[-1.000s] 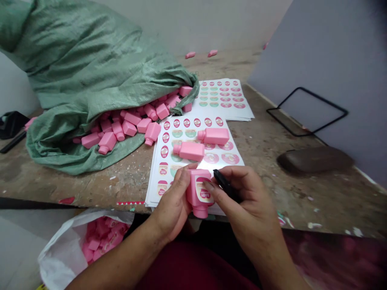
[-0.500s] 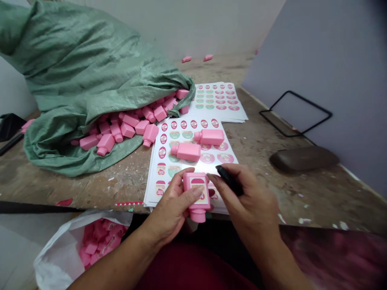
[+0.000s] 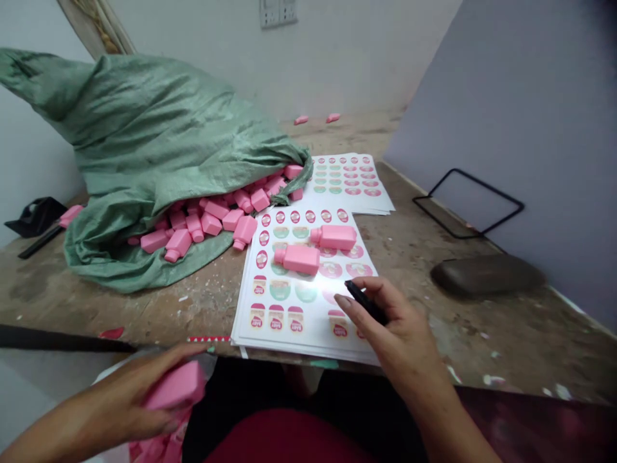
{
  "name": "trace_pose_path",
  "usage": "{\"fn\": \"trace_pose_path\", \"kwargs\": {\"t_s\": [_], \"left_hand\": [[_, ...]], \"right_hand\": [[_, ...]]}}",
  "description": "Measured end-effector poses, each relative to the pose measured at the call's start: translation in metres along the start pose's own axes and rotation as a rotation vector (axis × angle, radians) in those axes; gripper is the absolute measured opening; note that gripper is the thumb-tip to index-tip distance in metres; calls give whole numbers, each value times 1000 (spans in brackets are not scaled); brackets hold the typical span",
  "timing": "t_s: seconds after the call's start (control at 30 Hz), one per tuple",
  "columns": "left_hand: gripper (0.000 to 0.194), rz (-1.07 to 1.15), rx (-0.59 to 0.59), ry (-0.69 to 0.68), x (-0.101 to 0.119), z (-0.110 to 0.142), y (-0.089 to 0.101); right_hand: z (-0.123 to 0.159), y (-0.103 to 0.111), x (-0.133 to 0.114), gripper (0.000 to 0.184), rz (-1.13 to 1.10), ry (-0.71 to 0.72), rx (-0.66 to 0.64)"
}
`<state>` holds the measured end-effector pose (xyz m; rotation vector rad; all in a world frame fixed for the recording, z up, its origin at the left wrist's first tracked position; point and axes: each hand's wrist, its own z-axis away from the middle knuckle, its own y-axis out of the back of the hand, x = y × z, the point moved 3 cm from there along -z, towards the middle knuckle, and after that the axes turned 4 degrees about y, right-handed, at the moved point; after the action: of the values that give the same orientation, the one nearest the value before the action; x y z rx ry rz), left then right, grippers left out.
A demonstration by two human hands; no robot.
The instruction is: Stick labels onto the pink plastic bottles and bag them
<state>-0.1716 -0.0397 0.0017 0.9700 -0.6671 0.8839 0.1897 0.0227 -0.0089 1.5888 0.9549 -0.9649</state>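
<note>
My left hand (image 3: 120,402) is closed around a pink plastic bottle (image 3: 186,384), over a white bag (image 3: 205,363) of pink bottles below the table edge. The front of the held bottle is turned out of sight. Over the front sticker sheet (image 3: 313,334), my right hand (image 3: 402,344) grips a slim black tool (image 3: 365,302) with a dark tip; its exact kind is unclear. Two unlabelled pink bottles, a nearer one (image 3: 301,259) and a farther one (image 3: 337,237), lie on their sides on that sheet. A gap shows in its bottom row of labels.
A green woven sack (image 3: 183,135) spills pink bottles (image 3: 212,222) at left. Behind the front sheet lies a second stack of sticker sheets (image 3: 380,202). A black wire frame (image 3: 470,202) and a dark brown case (image 3: 486,276) sit at right, beside a pale partition (image 3: 530,116).
My left hand has carried the labelled bottle from above the sheet down and left to the white bag. The right hand stays near the sheet with the black tool. The view has tilted up slightly.
</note>
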Motion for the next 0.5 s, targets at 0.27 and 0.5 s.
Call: {"fn": "trace_pose_path", "kwargs": {"t_s": [0.27, 0.5], "left_hand": [[31, -220, 102, -434, 114, -83, -64], [39, -62, 49, -514, 135, -169, -127]], "right_hand": [[-2, -10, 3, 29, 134, 76, -99], [10, -23, 8, 23, 510, 87, -223]]}}
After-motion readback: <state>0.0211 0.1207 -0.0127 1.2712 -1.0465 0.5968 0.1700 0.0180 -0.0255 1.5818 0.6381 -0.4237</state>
